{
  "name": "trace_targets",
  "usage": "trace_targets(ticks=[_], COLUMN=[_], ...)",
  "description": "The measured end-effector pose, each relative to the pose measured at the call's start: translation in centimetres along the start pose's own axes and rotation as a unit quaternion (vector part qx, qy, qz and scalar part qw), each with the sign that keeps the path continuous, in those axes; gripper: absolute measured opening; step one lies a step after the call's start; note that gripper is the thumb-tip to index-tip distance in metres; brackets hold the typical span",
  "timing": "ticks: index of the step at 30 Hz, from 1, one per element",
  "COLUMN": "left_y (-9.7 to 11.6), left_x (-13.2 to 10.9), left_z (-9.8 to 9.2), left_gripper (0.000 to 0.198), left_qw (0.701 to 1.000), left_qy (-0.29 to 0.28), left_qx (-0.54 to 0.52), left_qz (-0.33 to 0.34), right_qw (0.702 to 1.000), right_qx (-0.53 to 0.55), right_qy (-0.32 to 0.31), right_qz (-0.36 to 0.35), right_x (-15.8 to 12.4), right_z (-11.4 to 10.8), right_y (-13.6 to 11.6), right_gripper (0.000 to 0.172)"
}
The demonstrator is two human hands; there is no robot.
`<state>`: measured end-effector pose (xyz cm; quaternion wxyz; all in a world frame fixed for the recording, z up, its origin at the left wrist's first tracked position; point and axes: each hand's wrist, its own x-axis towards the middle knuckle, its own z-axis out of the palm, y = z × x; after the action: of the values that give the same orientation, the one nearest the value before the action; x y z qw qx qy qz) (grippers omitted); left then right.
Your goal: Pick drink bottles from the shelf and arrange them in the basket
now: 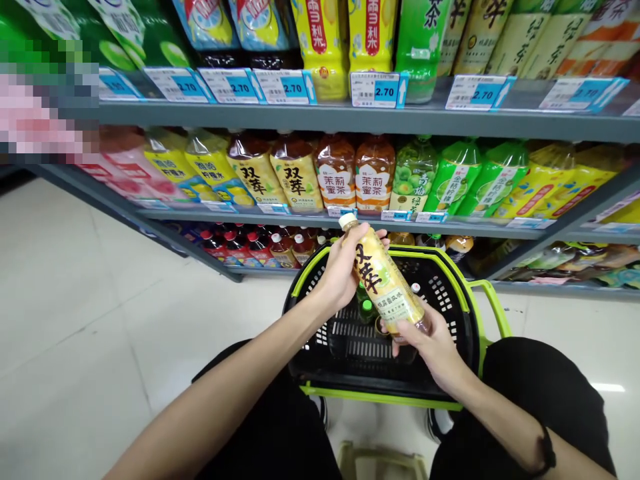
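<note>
I hold bottle [383, 277] tilted between both hands, above basket [380, 399]. Left hand [345, 267] grips upper part, just below cap [347, 221]. Right hand [430, 339] closed around base end.

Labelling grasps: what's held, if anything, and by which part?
Yellow-labelled bottle: left hand near the capped end, right hand at the base.

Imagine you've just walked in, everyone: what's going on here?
Someone is holding a yellow-labelled bottle at a tilt, the left hand around its upper part and the right hand at its base. It is over a black basket with lime-green trim, where other bottles lie. In front stand shelves of bottled drinks.
</note>
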<state>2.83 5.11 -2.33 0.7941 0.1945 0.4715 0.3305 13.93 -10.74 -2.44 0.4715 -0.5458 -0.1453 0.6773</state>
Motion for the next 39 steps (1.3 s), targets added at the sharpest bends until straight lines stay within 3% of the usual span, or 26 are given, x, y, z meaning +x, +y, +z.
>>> trace_targets(ticks=[3, 6, 11, 13, 15, 17, 20, 22, 24, 28, 30, 34, 39], left_y=[0.2, 0.4, 0.6, 1.1, 2.0, 2.9, 3.4, 2.7, 1.1, -3.8, -6.5, -11.9, -17.6], left_x=[0.2, 0.4, 0.9, 1.1, 1.3, 1.5, 2.0, 2.5, 3.1, 3.9, 4.1, 4.3, 3.7], left_z=[-0.4, -0.9, -2.2, -2.7, -3.2, -3.5, -4.1, -4.7, -5.4, -7.5, -8.6, -11.2, -14.0], left_gripper=[0.049, 0.052, 0.062, 0.062, 0.059, 0.06, 0.063, 0.063, 0.061, 0.054, 0.054, 0.052, 0.046], left_qw=[0.999, 0.994, 0.975, 0.956, 0.941, 0.941, 0.936, 0.911, 0.857, 0.657, 0.603, 0.592, 0.6], left_qy=[-0.024, -0.074, -0.147, -0.169, -0.189, -0.182, -0.129, -0.105, -0.107, -0.152, -0.164, -0.174, -0.125], left_qx=[0.018, 0.055, 0.132, 0.199, 0.257, 0.282, 0.323, 0.391, 0.49, 0.717, 0.757, 0.729, 0.703], left_qz=[0.027, 0.056, 0.1, 0.133, 0.114, 0.041, -0.051, -0.08, -0.12, -0.177, -0.192, -0.295, -0.362], right_qw=[0.988, 0.947, 0.794, 0.754, 0.753, 0.774, 0.78, 0.765, 0.751, 0.697, 0.674, 0.692, 0.703], right_qx=[-0.119, -0.256, -0.487, -0.534, -0.558, -0.573, -0.603, -0.622, -0.639, -0.683, -0.691, -0.67, -0.666], right_qy=[0.047, 0.071, 0.081, 0.075, 0.074, 0.05, -0.052, -0.116, -0.152, -0.16, -0.176, -0.211, -0.196], right_qz=[-0.088, -0.179, -0.355, -0.374, -0.34, -0.264, -0.16, -0.119, -0.059, 0.147, 0.196, 0.165, 0.152], right_x=[0.0, 0.5, 1.6, 1.8, 1.7, 1.4, 1.2, 1.3, 1.6, 1.9, 1.8, 1.3, 0.7], right_z=[-1.0, -2.7, -5.1, -5.5, -5.5, -5.3, -5.2, -5.7, -6.4, -7.3, -7.2, -6.8, -6.6], right_y=[0.1, -0.7, -1.9, -2.0, -2.3, -2.8, -3.7, -4.0, -3.9, -3.2, -3.2, -3.7, -5.3], right_gripper=[0.06, 0.07, 0.068, 0.068, 0.067, 0.072, 0.079, 0.064, 0.055, 0.055, 0.05, 0.05, 0.057])
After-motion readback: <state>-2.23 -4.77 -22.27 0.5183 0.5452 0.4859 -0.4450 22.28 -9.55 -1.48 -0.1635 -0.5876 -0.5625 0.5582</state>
